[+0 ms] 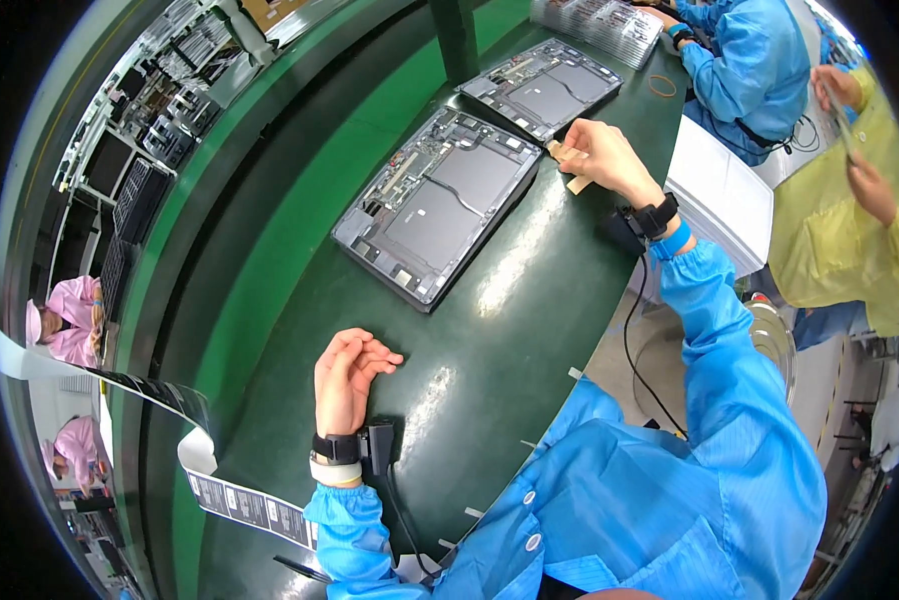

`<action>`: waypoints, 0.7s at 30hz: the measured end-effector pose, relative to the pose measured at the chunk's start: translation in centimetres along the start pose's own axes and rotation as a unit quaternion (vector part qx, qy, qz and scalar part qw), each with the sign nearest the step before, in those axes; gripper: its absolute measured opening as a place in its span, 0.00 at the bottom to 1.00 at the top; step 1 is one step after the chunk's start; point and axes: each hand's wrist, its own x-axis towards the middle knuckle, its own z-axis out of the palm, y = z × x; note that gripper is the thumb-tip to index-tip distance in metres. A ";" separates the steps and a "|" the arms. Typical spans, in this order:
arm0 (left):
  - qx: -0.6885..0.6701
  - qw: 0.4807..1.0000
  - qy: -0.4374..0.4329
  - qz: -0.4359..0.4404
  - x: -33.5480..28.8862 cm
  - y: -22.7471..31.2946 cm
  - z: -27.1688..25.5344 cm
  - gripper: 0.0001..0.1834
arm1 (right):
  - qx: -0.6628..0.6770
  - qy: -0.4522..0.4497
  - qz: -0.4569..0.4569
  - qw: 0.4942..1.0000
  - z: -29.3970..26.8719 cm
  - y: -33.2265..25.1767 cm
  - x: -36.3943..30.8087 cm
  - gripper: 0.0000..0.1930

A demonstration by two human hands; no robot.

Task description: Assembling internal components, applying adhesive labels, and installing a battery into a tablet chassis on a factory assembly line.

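My right hand point(614, 162) is closed in a pinch on pieces of tan tape point(573, 168), held over the green table near the corners of two opened laptop bases. The nearer laptop base point(439, 205) lies tilted on the table, its grey battery and circuit board exposed. A second laptop base point(544, 88), likewise uncovered, lies just beyond it. My left hand point(347, 375) rests palm up above the table, in front of the nearer base, with its fingers loosely curled and apart. Nothing is in it. Both wrists wear dark straps with small boxes and cables.
A strip of printed labels point(254, 508) curls off the table's left side, with a black pen point(301, 569) close by. A clear plastic tray point(599, 28) and rubber band point(661, 85) lie at the far end. White boxes point(724, 190) stand right, near co-workers in blue and yellow.
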 end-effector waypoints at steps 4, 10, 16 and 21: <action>0.003 1.000 0.000 0.002 0.0 -0.1 0.0 0.11 | -0.042 0.019 -0.027 0.999 -0.2 1.2 -0.1 0.09; 0.006 1.000 -0.002 0.006 0.0 -0.1 0.1 0.11 | -0.035 0.063 -0.148 0.986 -3.0 0.2 -0.4 0.12; 0.001 1.000 0.005 0.004 -0.2 -0.2 0.0 0.11 | -0.112 -0.112 -0.299 0.941 -5.7 -2.8 -3.2 0.08; 0.013 1.000 0.000 0.000 -0.1 0.0 0.4 0.10 | -0.213 -0.118 -0.239 0.940 -3.5 -1.4 -5.1 0.07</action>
